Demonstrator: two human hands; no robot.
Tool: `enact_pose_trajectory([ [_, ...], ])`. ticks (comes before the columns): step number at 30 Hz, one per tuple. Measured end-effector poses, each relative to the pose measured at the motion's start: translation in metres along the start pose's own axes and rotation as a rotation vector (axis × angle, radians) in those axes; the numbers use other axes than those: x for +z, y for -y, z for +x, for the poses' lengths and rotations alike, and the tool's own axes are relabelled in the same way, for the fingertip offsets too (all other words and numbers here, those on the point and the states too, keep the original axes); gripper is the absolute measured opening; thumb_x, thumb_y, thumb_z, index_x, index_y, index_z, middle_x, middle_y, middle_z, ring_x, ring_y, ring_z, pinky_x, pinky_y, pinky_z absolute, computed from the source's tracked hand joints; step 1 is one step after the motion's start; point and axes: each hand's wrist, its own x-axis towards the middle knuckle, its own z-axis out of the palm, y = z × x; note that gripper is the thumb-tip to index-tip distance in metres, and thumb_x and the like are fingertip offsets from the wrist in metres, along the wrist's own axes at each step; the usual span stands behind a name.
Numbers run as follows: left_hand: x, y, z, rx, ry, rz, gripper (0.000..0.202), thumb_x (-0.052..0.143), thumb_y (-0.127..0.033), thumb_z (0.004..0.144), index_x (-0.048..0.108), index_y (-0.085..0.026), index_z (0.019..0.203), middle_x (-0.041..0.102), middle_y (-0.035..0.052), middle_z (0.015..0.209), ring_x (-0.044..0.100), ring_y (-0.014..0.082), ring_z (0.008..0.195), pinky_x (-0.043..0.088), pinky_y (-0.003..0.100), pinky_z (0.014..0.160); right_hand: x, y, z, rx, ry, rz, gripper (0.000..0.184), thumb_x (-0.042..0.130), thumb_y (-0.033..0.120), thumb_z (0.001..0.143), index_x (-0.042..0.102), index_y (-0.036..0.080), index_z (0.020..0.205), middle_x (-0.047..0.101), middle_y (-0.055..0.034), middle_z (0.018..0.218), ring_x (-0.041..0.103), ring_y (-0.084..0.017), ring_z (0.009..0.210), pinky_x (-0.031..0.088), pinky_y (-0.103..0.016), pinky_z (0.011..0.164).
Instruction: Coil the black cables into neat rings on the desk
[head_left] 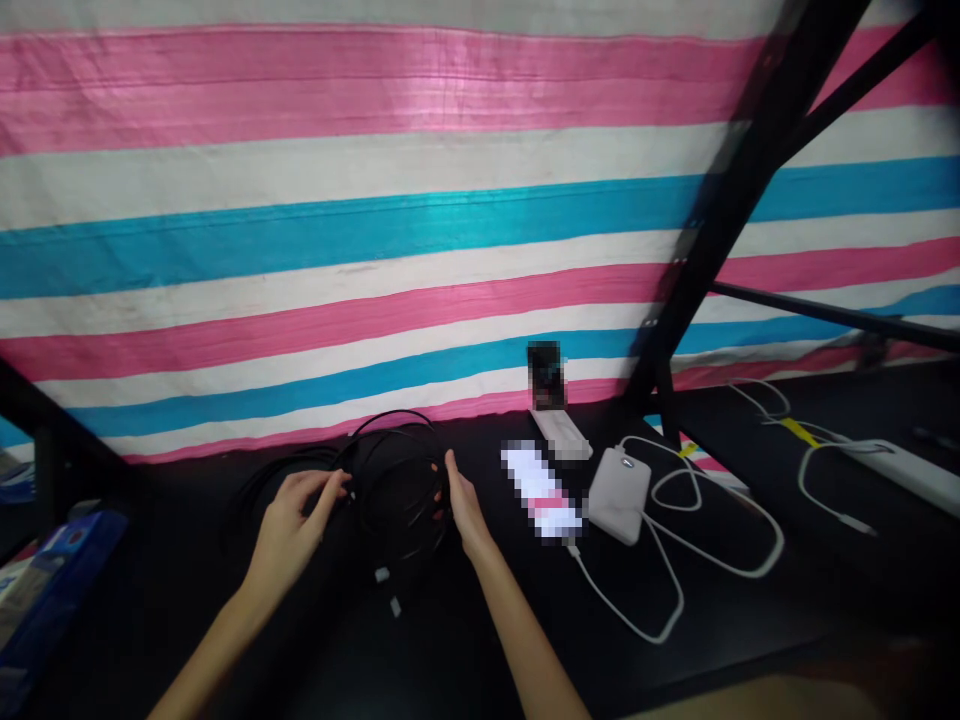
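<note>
Forearms (517,630), left hand (296,520) pinching black cable (361,498), right hand (461,505) gripping its coil

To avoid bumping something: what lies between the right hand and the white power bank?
A lit phone lies between the right hand and the white power bank, as the head view shows.

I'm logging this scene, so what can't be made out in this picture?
All in the head view:
Lit white rectangular screen: contents, masked by pixel blocks.
Long white rectangular bar: one end, cut off by right edge.
Shiny blue package: part, cut off by left edge.
Right bare hand: fingers, partly hidden by coiled thin black cable.
</note>
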Motion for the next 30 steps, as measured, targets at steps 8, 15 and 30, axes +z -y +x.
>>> enact_pose_trajectory([
  [8,0.057,0.021,-0.034,0.144,0.435,0.15,0.047,0.041,-0.047,0.085,0.046,-0.026,0.127,0.048,0.0095,0.133,0.038,0.0254,0.126,0.032,0.049,0.101,0.006,0.005,-0.012,-0.029,0.118,0.132,0.05,0.059,0.063,0.069,0.056,0.018,0.091,0.066,-0.0066,0.088,0.065,-0.018,0.069,0.049,-0.025,0.051],
  [15,0.08,0.018,-0.021,0.165,0.381,0.12,0.028,0.048,-0.045,0.083,0.061,-0.025,0.096,0.065,0.0042,0.102,0.057,0.0238,0.1,0.032,0.05,0.093,0.008,0.004,-0.008,-0.156,0.123,0.178,0.053,0.059,0.064,0.067,0.057,0.017,0.091,0.061,0.0008,0.06,0.063,-0.017,0.058,0.044,-0.023,0.045],
  [30,0.073,-0.039,-0.003,0.018,0.174,-0.379,0.054,0.065,-0.042,0.07,0.051,-0.015,0.115,0.064,0.0097,0.101,0.061,0.0207,0.089,0.047,0.036,0.081,0.004,0.018,-0.026,-0.301,0.431,0.135,0.03,0.065,0.041,0.074,0.07,0.02,0.094,0.068,-0.0034,0.09,0.06,-0.018,0.087,0.042,-0.03,0.083],
])
